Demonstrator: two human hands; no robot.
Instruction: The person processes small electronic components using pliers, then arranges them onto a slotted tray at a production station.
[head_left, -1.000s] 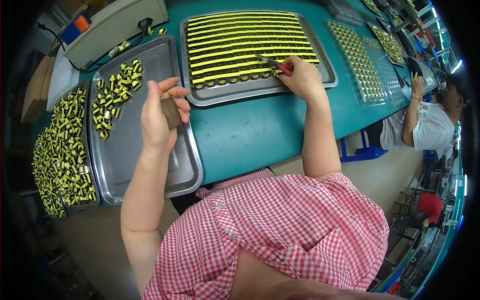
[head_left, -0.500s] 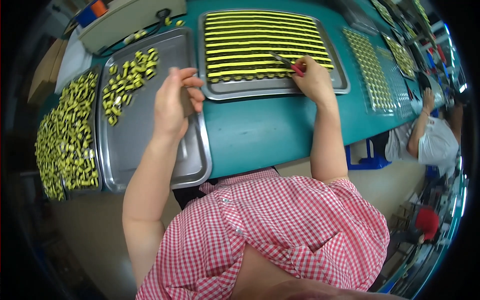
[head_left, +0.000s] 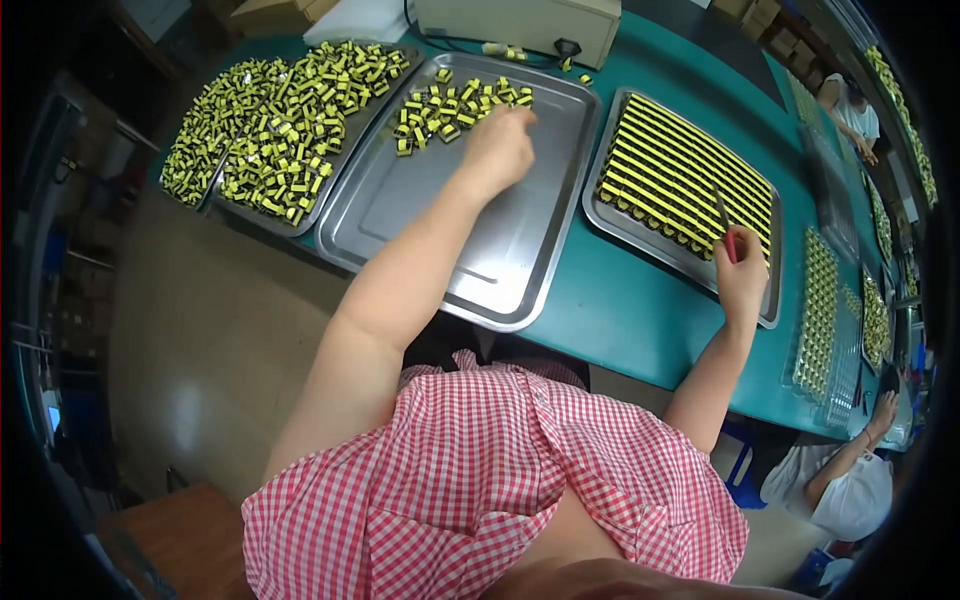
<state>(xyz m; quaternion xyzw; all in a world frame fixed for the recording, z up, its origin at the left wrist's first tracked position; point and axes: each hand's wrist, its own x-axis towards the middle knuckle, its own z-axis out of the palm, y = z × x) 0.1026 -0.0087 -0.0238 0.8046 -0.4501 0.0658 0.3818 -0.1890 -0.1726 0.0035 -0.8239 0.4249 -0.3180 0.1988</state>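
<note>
My left hand reaches over the far part of a grey metal tray, right at a loose group of small yellow-and-black blocky parts. Its fingertips are hidden from view, so a grip on a part cannot be made out. My right hand is closed round a red-handled tool with a slim pointed metal tip. That tip lies over the near right part of a second tray, where the same kind of parts stand in tight, straight rows.
Heaps of loose parts fill trays at the far left. A beige box-shaped device with a cable stands behind. To the right lie clear plastic trays of parts on the green table. Co-workers sit along the right side.
The view has swung left. My left hand has moved from the loose-parts tray's right edge to the loose parts. My right hand still holds the red-handled tool over the rows.
</note>
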